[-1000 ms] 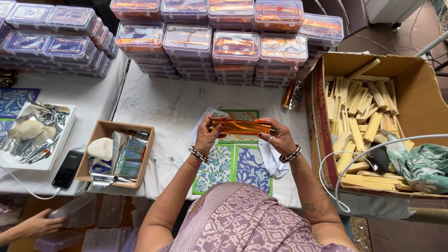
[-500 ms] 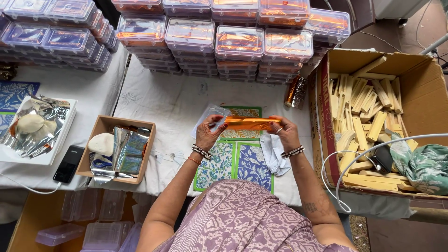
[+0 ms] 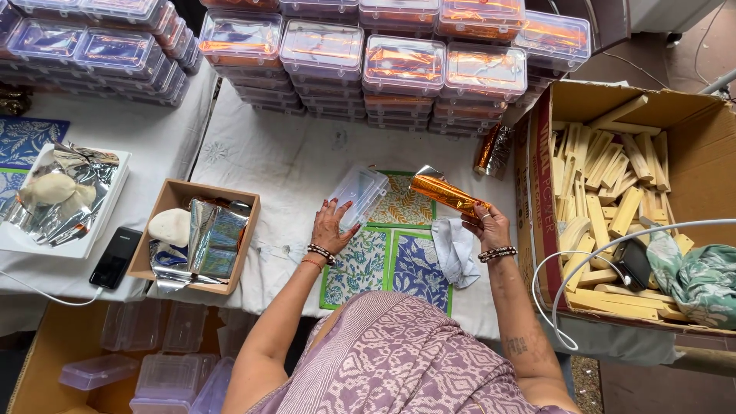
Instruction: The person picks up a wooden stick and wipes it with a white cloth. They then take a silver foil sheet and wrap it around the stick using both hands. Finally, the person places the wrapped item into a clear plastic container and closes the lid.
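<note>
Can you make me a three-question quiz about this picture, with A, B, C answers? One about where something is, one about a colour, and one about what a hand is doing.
1. Where are the pale wooden sticks?
A. In the big cardboard box at the right
B. On the white tray
C. On the patterned mats

2. What colour is the foil-wrapped piece in the right hand?
A. Blue
B. Orange
C. Green

3. What is the left hand doing?
A. Holding the phone
B. Resting in a lap
C. Touching a clear plastic box

Answers: 1 A, the sticks fill the cardboard box. 2 B, the wrap shines orange. 3 C, its fingers lie against the clear box on the table.
</note>
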